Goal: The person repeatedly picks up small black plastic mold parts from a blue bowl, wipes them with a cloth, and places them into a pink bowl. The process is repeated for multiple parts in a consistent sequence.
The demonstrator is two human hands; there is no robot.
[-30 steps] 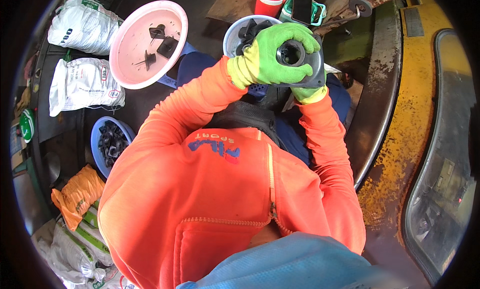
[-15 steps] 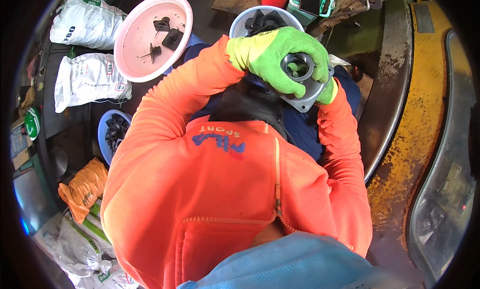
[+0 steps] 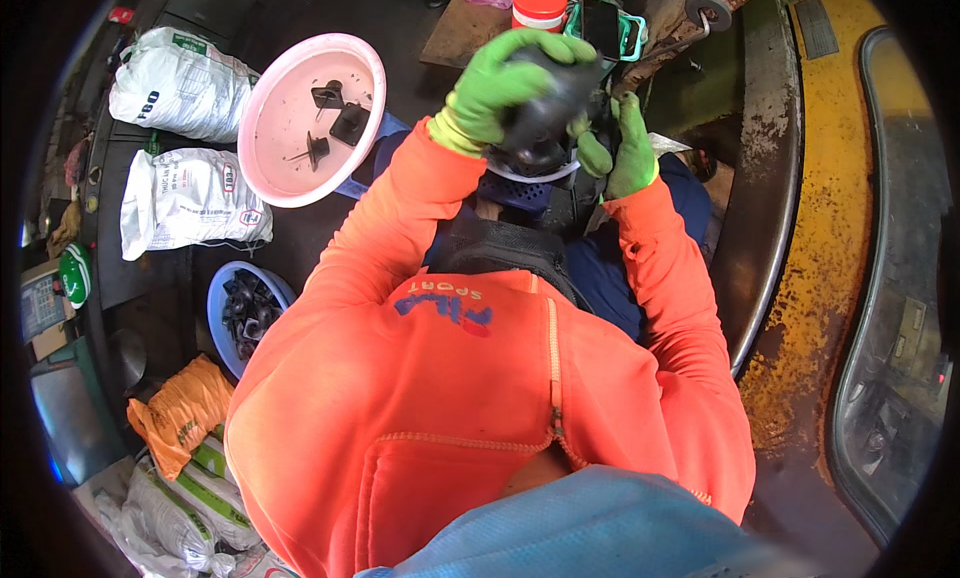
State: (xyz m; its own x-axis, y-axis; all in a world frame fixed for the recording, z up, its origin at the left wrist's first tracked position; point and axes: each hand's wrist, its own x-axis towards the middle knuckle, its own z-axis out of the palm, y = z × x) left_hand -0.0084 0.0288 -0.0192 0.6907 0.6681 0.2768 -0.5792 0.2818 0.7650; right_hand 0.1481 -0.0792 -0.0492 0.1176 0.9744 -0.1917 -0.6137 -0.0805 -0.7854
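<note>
Both my hands wear green gloves and come out of orange sleeves. My left hand [image 3: 497, 90] is wrapped over the top of a black, rounded rubber part [image 3: 548, 113]. My right hand [image 3: 622, 146] pinches that part's lower right side with curled fingers. The part is held just above a white bowl [image 3: 530, 171], whose contents are hidden behind it. The part's opening does not show from here.
A pink basin [image 3: 290, 153] with a few black pieces sits to the left, and a blue basin [image 3: 218, 300] of black parts lies below it. White sacks [image 3: 185, 193], an orange bag [image 3: 180, 408], a red-lidded jar [image 3: 538, 3] and a rusty yellow machine frame [image 3: 850, 228] surround me.
My left hand has turned the black part over, so its ring-shaped opening no longer faces me. My right hand has come out from under it to its right side.
</note>
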